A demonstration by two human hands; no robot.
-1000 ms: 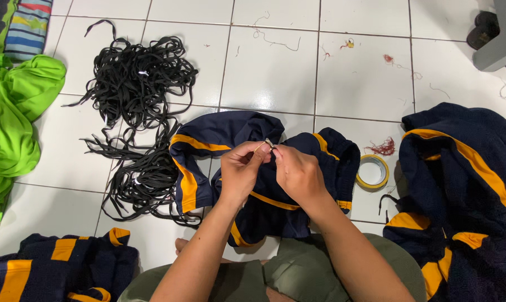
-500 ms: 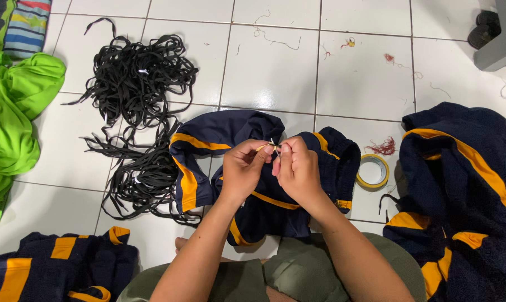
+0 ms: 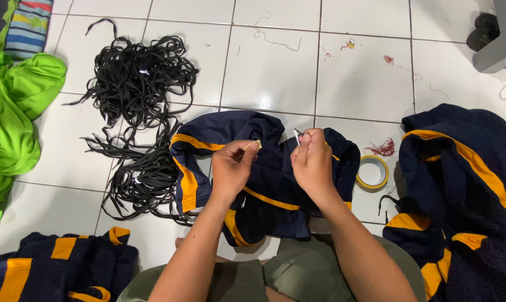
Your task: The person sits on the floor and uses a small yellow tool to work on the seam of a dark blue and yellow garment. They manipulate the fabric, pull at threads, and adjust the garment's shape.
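The person sits on the white tiled floor with a navy garment with orange stripes spread in front of the knees. Both hands hover just above it, slightly apart. The left hand is closed in a pinch on a small yellowish scrap — tape, by the look of it. The right hand is also closed, fingertips pinching the pale tip of a thin cord; what the cord leads to is hidden under the hand.

Just right of the garment lies a roll of yellow tape, flat on the tile. To the left sprawls a tangled heap of black cords. 2 more piles of navy-and-orange clothing sit nearby — 1 at the right, 1 at the lower left. A bright green cloth lies at the far left.
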